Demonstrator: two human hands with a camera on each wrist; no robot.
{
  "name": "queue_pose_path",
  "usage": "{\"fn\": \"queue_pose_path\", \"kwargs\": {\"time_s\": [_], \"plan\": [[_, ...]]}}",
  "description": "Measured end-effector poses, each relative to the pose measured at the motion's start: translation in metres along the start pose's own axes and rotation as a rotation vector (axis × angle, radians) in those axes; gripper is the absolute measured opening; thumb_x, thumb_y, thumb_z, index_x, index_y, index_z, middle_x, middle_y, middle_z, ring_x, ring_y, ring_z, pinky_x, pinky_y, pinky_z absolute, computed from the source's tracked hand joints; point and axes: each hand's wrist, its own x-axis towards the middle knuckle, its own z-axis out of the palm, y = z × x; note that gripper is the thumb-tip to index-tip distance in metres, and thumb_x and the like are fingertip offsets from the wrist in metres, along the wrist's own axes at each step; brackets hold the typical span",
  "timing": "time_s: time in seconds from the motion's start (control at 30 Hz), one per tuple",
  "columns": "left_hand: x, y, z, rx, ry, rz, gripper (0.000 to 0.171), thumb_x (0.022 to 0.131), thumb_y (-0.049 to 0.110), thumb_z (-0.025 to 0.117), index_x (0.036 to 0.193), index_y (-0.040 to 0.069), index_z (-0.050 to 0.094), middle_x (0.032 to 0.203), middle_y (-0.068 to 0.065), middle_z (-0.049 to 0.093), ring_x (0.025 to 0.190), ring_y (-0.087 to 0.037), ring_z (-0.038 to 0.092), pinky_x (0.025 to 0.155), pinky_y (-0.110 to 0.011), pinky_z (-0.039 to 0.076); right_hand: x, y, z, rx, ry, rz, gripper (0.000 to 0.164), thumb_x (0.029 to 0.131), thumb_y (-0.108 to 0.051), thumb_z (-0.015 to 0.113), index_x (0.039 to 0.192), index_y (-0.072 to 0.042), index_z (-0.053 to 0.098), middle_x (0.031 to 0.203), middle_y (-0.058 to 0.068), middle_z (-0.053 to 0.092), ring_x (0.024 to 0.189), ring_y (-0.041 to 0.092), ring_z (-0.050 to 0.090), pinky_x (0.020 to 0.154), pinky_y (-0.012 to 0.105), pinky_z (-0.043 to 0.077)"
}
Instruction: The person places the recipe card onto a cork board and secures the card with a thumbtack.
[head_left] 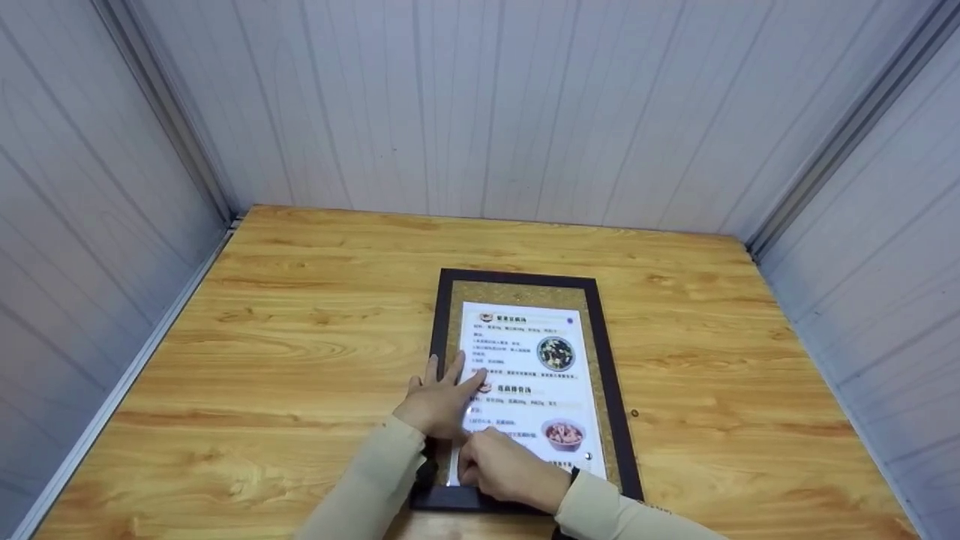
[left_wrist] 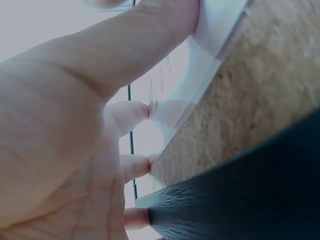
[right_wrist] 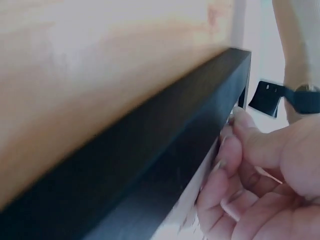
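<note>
Sheet of printed text (head_left: 517,367) flat on a corkboard (head_left: 517,293), inside the dark frame (head_left: 613,409), with a strip of bare cork along the top and its lower edge close to the bottom rail. Two round food pictures on it, an upper bowl (head_left: 556,353) and a lower bowl (head_left: 564,435), both toward the right side. Small blue dot (head_left: 570,321) near the upper right corner, small shiny dot (head_left: 588,456) lower down near the right edge. Left hand (head_left: 435,401) laid across the left side of board and sheet, fingers straight and spread, gripping nothing; in the left wrist view, thumb and two fingertips on the glossy sheet near its clear margin, another fingertip on the frame. Right hand (head_left: 510,465) at the sheet's lower left corner, just inside the bottom rail, fingers curled and drawn together with the thumb. Something tiny and bright at those fingertips in the right wrist view, too small to make out; cannot tell whether pinched or merely touched. Black device (right_wrist: 266,98) on a strap at the left wrist, just beyond the right thumb in that view. Pale sleeves (head_left: 375,472) on both forearms. Under the board, a wood-grain table (head_left: 300,322), with white panelled walls (head_left: 465,112) behind and at both sides.
</note>
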Motion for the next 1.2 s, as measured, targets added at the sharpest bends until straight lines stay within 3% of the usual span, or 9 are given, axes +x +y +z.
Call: {"fn": "queue_pose_path", "kwargs": {"time_s": [0.3, 0.8, 0.9, 1.07, 1.2], "plan": [[0.000, 0.001, -0.002, 0.023, 0.013, 0.015, 0.096, 0.076, 0.041, 0.082, 0.156, 0.022, 0.034, 0.164, -0.017, 0.012, 0.143, -0.055, 0.005, 0.104, -0.074, 0.020, 0.003, 0.002, -0.003, 0.097, -0.011, 0.079, 0.015, 0.070, 0.004, 0.077, 0.063, -0.010, 0.074, 0.059, -0.009, 0.064, 0.055, -0.008, 0.046, 0.056, 0.007, 0.041], [0.000, 0.001, 0.000, 0.035, 0.019, 0.012, 0.087, 0.081, 0.039, 0.076, 0.156, 0.023, 0.035, 0.164, -0.017, 0.013, 0.143, -0.055, 0.007, 0.104, -0.073, 0.022, 0.003, -0.006, 0.000, 0.062, 0.016, 0.210, 0.023, 0.068, 0.007, 0.074, 0.064, -0.014, 0.066, 0.056, -0.015, 0.053, 0.051, -0.002, 0.046, 0.050, 0.012, 0.041], [0.000, 0.001, 0.002, 0.040, 0.018, 0.014, 0.092, 0.077, 0.041, 0.080, 0.156, 0.023, 0.035, 0.164, -0.017, 0.013, 0.143, -0.055, 0.007, 0.104, -0.073, 0.022, 0.002, -0.004, 0.000, 0.083, 0.052, 0.239, 0.025, 0.067, 0.001, 0.082, 0.067, -0.013, 0.061, 0.057, -0.014, 0.051, 0.052, 0.000, 0.047, 0.051, 0.015, 0.042], [-0.001, -0.001, 0.003, 0.040, 0.023, 0.019, 0.110, 0.064, 0.053, 0.087, 0.156, 0.022, 0.035, 0.163, -0.019, 0.012, 0.142, -0.056, 0.007, 0.105, -0.072, 0.022, -0.002, 0.002, 0.002, 0.109, 0.154, 0.312, 0.044, 0.059, -0.019, 0.094, 0.070, -0.012, 0.053, 0.059, -0.012, 0.047, 0.054, 0.007, 0.048, 0.054, 0.024, 0.044], [-0.002, -0.002, 0.002, 0.026, 0.018, 0.017, 0.110, 0.065, 0.054, 0.087, 0.156, 0.022, 0.034, 0.163, -0.019, 0.010, 0.143, -0.056, 0.005, 0.105, -0.072, 0.020, -0.004, 0.004, 0.006, 0.100, 0.197, 0.322, 0.050, 0.057, -0.028, 0.095, 0.074, -0.013, 0.050, 0.061, -0.011, 0.047, 0.056, 0.010, 0.050, 0.055, 0.027, 0.046]]}}
